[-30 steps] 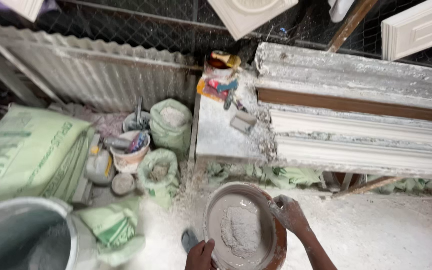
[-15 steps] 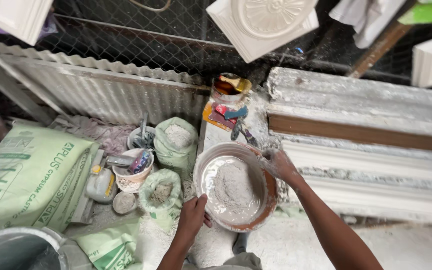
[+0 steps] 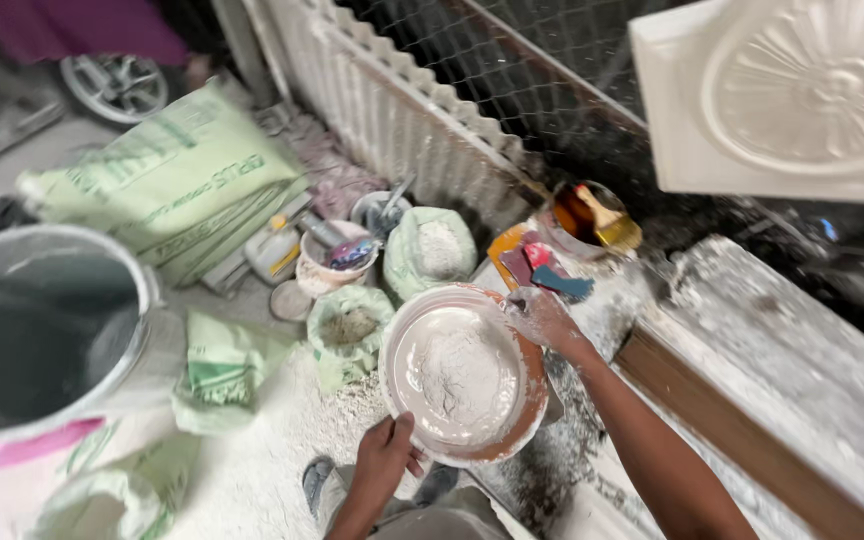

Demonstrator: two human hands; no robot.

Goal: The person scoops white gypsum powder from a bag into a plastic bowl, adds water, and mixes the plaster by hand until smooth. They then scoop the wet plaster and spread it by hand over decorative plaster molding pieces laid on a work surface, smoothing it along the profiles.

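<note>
Bowl (image 3: 462,375) carried leftward, left hand (image 3: 387,460), right hand (image 3: 542,320) gripping rim

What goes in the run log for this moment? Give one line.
left hand: grips near rim of bowl | right hand: grips far rim | bowl: holds white powder, tilted | below: open green sacks

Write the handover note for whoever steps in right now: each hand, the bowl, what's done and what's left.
Left hand grips the near rim of the round bowl; right hand, dusted white, grips the far rim. The bowl is held up above the powder-strewn floor, with white powder inside. Open powder sacks and a large grey drum sit to the left. Done: powder is in the bowl. Left: the bowl is not yet set down, and no mixing tool is in hand.
</note>
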